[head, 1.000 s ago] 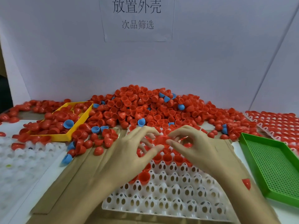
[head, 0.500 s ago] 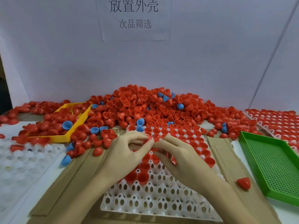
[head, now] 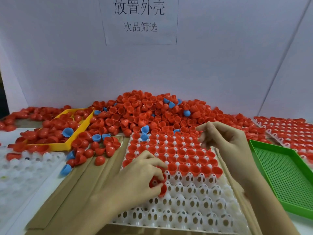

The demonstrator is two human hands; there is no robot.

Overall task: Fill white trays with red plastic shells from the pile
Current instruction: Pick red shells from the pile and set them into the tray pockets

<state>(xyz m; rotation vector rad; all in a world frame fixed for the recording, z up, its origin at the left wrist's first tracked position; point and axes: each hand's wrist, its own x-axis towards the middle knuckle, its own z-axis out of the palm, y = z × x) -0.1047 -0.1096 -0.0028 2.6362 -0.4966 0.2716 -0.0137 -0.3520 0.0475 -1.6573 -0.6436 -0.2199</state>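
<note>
Right now red shells [head: 171, 151] are sitting mouth-up in the far rows of the white tray [head: 194, 209] at centre, while its near rows are showing bare white pegs. Behind the tray, the pile [head: 152, 112] is spreading along the wall, with a few blue shells [head: 186, 113] mixed in.

Left hand [head: 138, 177] is lying over the tray's left side, fingers curling round a couple of red shells at the edge of the filled rows, gripping them against the pegs. Right hand [head: 225, 141] is hovering over the tray's far right corner, fingers loosely bent and spread, nothing in them.

Cardboard [head: 81, 192] is lying under the tray. To the left, a yellow tray [head: 77, 133] is holding loose red shells and one blue, and another white tray [head: 25, 170] is sitting nearer, mostly bare. On the right, a green mesh tray [head: 284, 173] is resting just beside the cardboard, with a filled tray [head: 288, 129] beyond it. A paper sign [head: 138, 19] is hanging on the wall.
</note>
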